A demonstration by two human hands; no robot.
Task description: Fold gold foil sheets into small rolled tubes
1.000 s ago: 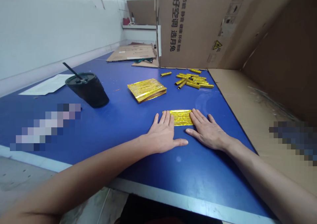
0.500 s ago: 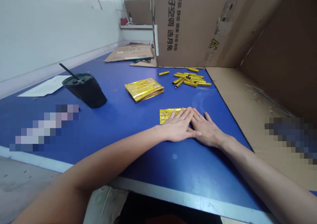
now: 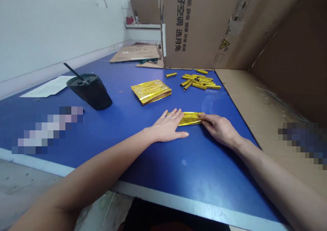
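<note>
A sheet of gold foil paper (image 3: 191, 118) lies flat on the blue table. My left hand (image 3: 167, 125) rests on its left part with the fingers spread, covering that end. At the sheet's right edge, my right hand (image 3: 220, 129) pinches the foil between thumb and fingers. Behind the hands sits a stack of gold foil paper (image 3: 152, 91). Farther back on the right is a loose pile of rolled gold paper tubes (image 3: 200, 82), and a single rolled tube (image 3: 171, 75) lies a little left of them.
A black cup with a straw (image 3: 92, 93) stands on the left, near a white sheet of paper (image 3: 47, 87). Large cardboard (image 3: 201, 27) rises behind the table and continues along the right side. Flattened cardboard (image 3: 136, 53) lies at the far end.
My hands have moved apart. The left slid left along the foil sheet, still flat; the right went from lying flat to pinching the sheet's right edge.
</note>
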